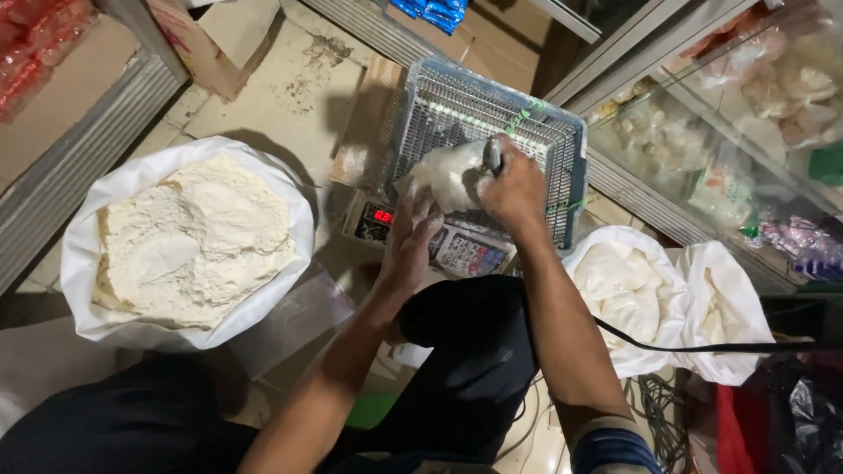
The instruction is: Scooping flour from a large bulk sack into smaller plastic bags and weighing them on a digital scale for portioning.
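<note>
A small clear plastic bag of white flour (443, 178) is held over a blue wire basket (562, 132) that rests on a digital scale (386, 224). My left hand (408, 241) supports the bag from below, fingers against its underside. My right hand (514, 189) grips a metal scoop (493, 156), its tip pushed into the bag's mouth. A large white sack of flour (189, 241) stands open to the left of my left arm.
A white bag (676, 290) holding several filled flour packets sits at the right, crossed by a black cable (702, 348). Loose clear plastic (294, 320) lies by the big sack. Cardboard boxes (211, 44) stand behind, shelves with packaged goods (746, 114) at the right.
</note>
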